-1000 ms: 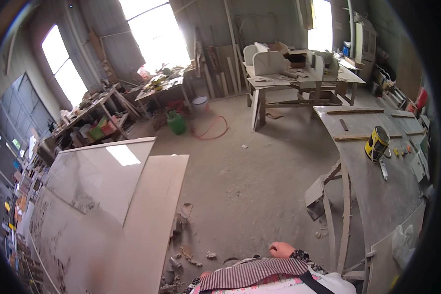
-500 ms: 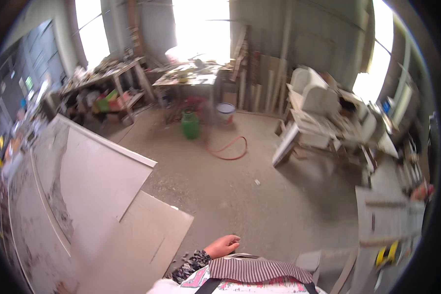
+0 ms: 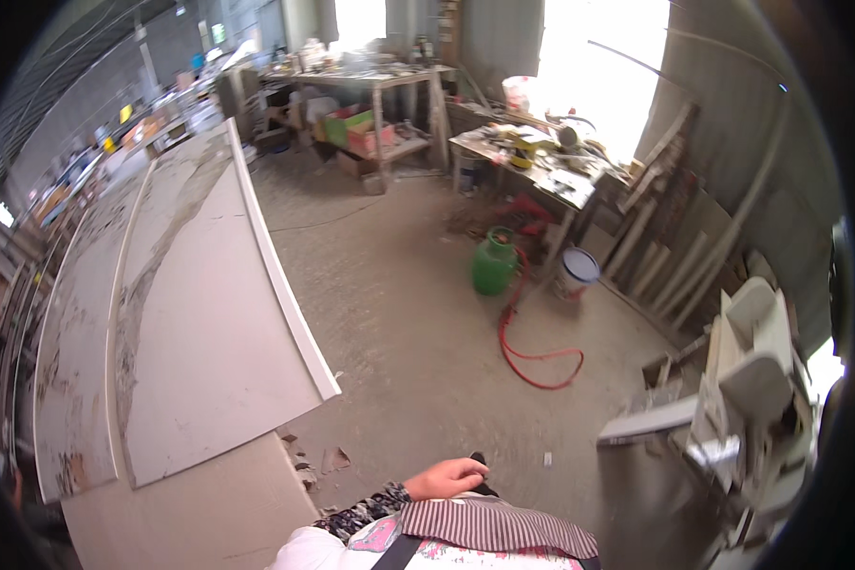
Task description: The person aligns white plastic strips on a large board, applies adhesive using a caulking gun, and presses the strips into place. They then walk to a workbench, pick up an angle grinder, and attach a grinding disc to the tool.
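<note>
Dusty concrete floor (image 3: pixel 418 313), big pale boards (image 3: pixel 199 323) leaning left, green gas bottle (image 3: pixel 494 264) with red hose (image 3: pixel 527 351) beyond. One hand (image 3: pixel 446 478) low, empty, fingers loosely curled, near the boards.

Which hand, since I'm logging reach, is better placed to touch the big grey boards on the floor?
Probably the left: the left hand is out in front, on the side where the boards lie; the right is out of view.

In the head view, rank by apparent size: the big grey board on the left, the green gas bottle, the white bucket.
1. Grey board, by far the largest.
2. Green gas bottle.
3. White bucket, only slightly smaller than the bottle; they stand at a similar distance, so that order is fairly safe.
</note>
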`<state>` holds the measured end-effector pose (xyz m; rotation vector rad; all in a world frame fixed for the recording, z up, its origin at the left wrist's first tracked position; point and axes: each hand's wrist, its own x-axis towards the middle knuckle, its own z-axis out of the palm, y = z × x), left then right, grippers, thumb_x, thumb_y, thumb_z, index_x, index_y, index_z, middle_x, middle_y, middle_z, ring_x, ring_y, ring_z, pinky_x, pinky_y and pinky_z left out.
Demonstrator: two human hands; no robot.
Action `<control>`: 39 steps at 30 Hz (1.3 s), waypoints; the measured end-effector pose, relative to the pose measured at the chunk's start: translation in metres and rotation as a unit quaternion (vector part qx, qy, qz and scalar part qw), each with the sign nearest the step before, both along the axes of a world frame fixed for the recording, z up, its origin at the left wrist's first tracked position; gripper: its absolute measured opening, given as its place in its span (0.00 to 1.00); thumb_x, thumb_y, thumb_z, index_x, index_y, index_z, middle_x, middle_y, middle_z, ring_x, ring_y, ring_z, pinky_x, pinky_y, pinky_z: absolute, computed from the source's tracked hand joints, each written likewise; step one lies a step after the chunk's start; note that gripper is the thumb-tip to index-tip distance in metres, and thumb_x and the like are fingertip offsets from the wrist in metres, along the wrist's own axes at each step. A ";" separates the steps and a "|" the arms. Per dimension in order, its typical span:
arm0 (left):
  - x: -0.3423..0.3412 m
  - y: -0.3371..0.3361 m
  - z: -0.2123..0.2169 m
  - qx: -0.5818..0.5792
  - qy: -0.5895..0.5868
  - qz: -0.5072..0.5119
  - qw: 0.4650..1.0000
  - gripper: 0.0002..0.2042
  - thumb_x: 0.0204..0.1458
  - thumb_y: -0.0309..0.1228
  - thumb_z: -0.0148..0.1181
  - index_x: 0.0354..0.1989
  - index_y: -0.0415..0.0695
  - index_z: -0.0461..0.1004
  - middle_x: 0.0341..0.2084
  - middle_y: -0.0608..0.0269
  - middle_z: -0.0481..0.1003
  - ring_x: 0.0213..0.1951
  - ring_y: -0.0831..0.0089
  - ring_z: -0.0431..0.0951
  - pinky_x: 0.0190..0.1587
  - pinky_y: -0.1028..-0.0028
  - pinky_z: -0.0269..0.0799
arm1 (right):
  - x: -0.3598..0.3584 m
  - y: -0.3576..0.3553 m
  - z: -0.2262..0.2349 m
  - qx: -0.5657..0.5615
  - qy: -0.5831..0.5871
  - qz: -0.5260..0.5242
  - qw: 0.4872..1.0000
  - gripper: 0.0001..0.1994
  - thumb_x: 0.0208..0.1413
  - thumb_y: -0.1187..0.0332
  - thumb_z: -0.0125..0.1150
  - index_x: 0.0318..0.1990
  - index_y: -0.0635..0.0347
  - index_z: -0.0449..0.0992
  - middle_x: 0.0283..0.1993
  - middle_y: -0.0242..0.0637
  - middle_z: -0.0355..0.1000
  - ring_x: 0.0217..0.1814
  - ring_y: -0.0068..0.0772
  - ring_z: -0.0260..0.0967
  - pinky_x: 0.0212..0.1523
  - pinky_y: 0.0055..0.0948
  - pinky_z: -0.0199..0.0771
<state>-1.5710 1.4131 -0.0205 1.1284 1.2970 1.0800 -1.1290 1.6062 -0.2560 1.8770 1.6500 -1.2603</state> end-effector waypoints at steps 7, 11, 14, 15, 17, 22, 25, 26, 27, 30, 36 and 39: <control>-0.083 0.089 0.000 -0.079 -0.022 0.190 0.978 0.18 0.59 0.35 0.53 0.54 0.37 0.69 0.47 0.54 0.74 0.49 0.71 0.73 0.52 0.73 0.68 | -0.158 0.318 0.001 0.084 0.042 0.094 0.991 0.09 0.54 0.68 0.51 0.36 0.60 0.76 0.22 0.36 0.68 0.22 0.30 0.68 0.18 0.27 0.65; -0.129 0.121 -0.008 -0.101 0.023 0.295 0.950 0.16 0.58 0.34 0.54 0.51 0.37 0.71 0.41 0.59 0.76 0.43 0.75 0.74 0.48 0.75 0.71 | -0.359 0.469 0.040 0.118 0.313 -0.085 0.939 0.07 0.54 0.71 0.49 0.33 0.60 0.74 0.21 0.36 0.68 0.19 0.27 0.67 0.14 0.25 0.63; -0.179 0.146 -0.021 -0.136 -0.019 0.333 0.933 0.17 0.59 0.33 0.55 0.52 0.35 0.70 0.44 0.58 0.75 0.46 0.76 0.73 0.50 0.75 0.69 | -0.483 0.498 0.051 0.110 0.414 -0.087 0.899 0.06 0.54 0.72 0.50 0.35 0.61 0.74 0.21 0.34 0.69 0.17 0.25 0.66 0.15 0.24 0.64; -0.200 0.157 -0.025 -0.122 -0.026 0.346 0.930 0.18 0.59 0.34 0.55 0.52 0.35 0.70 0.43 0.59 0.76 0.46 0.76 0.73 0.50 0.75 0.70 | -0.519 0.502 0.048 0.111 0.431 -0.058 0.894 0.06 0.55 0.71 0.51 0.36 0.61 0.74 0.20 0.33 0.69 0.16 0.24 0.66 0.15 0.24 0.65; -0.244 0.178 -0.030 -0.106 -0.015 0.366 0.924 0.18 0.59 0.34 0.55 0.52 0.35 0.70 0.42 0.59 0.76 0.45 0.77 0.74 0.50 0.75 0.70 | -0.560 0.493 0.027 0.139 0.412 0.118 0.893 0.05 0.50 0.77 0.48 0.29 0.62 0.72 0.20 0.37 0.69 0.17 0.28 0.67 0.14 0.25 0.65; -0.376 0.223 -0.016 -0.109 0.008 0.407 0.907 0.18 0.59 0.35 0.56 0.53 0.37 0.70 0.42 0.60 0.76 0.44 0.77 0.74 0.50 0.75 0.69 | -0.561 0.447 -0.036 0.327 0.011 0.739 0.589 0.10 0.48 0.60 0.57 0.24 0.52 0.80 0.27 0.41 0.77 0.30 0.40 0.76 0.35 0.38 0.78; -0.456 0.249 -0.008 -0.123 0.048 0.426 0.895 0.16 0.58 0.35 0.55 0.51 0.38 0.71 0.40 0.60 0.77 0.41 0.76 0.75 0.47 0.74 0.71 | -0.597 0.459 -0.046 0.091 -0.022 0.570 0.816 0.09 0.47 0.60 0.58 0.24 0.51 0.80 0.27 0.40 0.77 0.30 0.40 0.76 0.34 0.39 0.77; -0.478 0.257 -0.006 -0.149 0.071 0.430 0.888 0.16 0.58 0.35 0.55 0.50 0.38 0.72 0.40 0.60 0.77 0.40 0.76 0.75 0.47 0.74 0.71 | -0.617 0.468 -0.045 0.070 -0.027 0.541 0.838 0.09 0.46 0.60 0.58 0.24 0.51 0.80 0.27 0.40 0.77 0.30 0.40 0.76 0.34 0.39 0.77; -0.499 0.265 -0.005 -0.145 0.091 0.436 0.883 0.16 0.58 0.36 0.55 0.50 0.38 0.72 0.38 0.61 0.77 0.40 0.77 0.75 0.47 0.75 0.71 | -0.636 0.478 -0.044 0.058 -0.033 0.522 0.850 0.08 0.46 0.60 0.58 0.24 0.51 0.80 0.27 0.40 0.77 0.30 0.40 0.76 0.34 0.39 0.77; -0.563 0.296 -0.011 -0.118 0.009 0.385 0.915 0.17 0.58 0.36 0.55 0.50 0.38 0.72 0.38 0.60 0.77 0.41 0.76 0.75 0.47 0.74 0.71 | -0.702 0.501 -0.046 0.038 -0.037 0.500 0.864 0.08 0.44 0.60 0.59 0.24 0.50 0.81 0.27 0.39 0.77 0.30 0.40 0.76 0.34 0.39 0.77; -0.705 0.368 -0.030 -0.147 0.085 0.402 0.900 0.17 0.58 0.36 0.55 0.51 0.38 0.72 0.40 0.57 0.78 0.42 0.73 0.76 0.47 0.72 0.72 | -0.866 0.580 -0.083 0.030 -0.036 0.549 0.835 0.06 0.41 0.60 0.61 0.24 0.48 0.81 0.26 0.38 0.76 0.31 0.41 0.75 0.34 0.39 0.77; -0.779 0.411 -0.020 -0.172 0.115 0.423 0.882 0.18 0.58 0.37 0.56 0.51 0.37 0.72 0.39 0.57 0.78 0.41 0.73 0.77 0.46 0.72 0.72 | -0.971 0.627 -0.088 0.045 -0.024 0.614 0.788 0.06 0.40 0.60 0.62 0.24 0.47 0.82 0.26 0.37 0.76 0.31 0.41 0.75 0.34 0.39 0.76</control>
